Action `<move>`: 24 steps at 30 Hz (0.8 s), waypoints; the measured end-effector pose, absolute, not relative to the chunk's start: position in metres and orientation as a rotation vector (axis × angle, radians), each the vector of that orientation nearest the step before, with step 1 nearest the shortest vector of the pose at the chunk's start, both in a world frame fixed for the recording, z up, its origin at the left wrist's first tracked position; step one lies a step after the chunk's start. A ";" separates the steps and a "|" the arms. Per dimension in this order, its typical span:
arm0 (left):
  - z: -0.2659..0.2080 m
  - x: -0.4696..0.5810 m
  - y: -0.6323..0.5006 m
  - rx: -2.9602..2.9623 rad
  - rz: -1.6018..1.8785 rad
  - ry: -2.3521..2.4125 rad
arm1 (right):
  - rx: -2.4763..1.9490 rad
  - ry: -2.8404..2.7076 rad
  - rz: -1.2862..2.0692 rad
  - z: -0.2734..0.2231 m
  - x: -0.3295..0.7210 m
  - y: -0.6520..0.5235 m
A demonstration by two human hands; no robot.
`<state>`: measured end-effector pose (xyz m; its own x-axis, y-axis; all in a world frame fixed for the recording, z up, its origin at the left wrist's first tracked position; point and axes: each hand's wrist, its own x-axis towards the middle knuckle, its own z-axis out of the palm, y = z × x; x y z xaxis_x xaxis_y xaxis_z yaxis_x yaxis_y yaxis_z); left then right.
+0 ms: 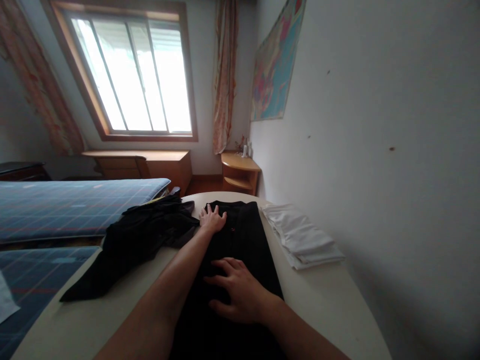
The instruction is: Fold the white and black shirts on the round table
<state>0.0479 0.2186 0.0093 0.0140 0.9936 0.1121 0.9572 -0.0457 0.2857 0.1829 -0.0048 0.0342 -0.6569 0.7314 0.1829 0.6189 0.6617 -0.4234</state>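
Head view: across the pale table (318,305), a black garment (249,237) lies lengthwise, its long axis running away from the person, below both hands.

The garment sits flat between a larger crumpled dark pile (150,225) on the left and a folded white cloth (303,237) on the right, its far end near the table's far rim. The right hand (242,290) is over the garment's middle stretch, nearer the person, fingers spread and grasping nothing; whether it touches the fabric cannot be told. The left hand (213,219) reaches farther, lying spread and unclenched at the far left edge, so it is nearer the far end; most of the garment extends right of it and back toward the person.
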 end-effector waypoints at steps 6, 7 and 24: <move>0.014 0.035 0.221 2.234 0.408 1.915 | -1.071 -2.542 0.468 0.037 0.183 -0.006; 0.016 0.033 0.220 2.242 0.412 1.900 | -1.073 -2.540 0.466 0.037 0.183 -0.006; 0.014 0.020 0.130 2.556 0.286 1.500 | -0.947 -2.488 0.453 0.031 0.190 -0.002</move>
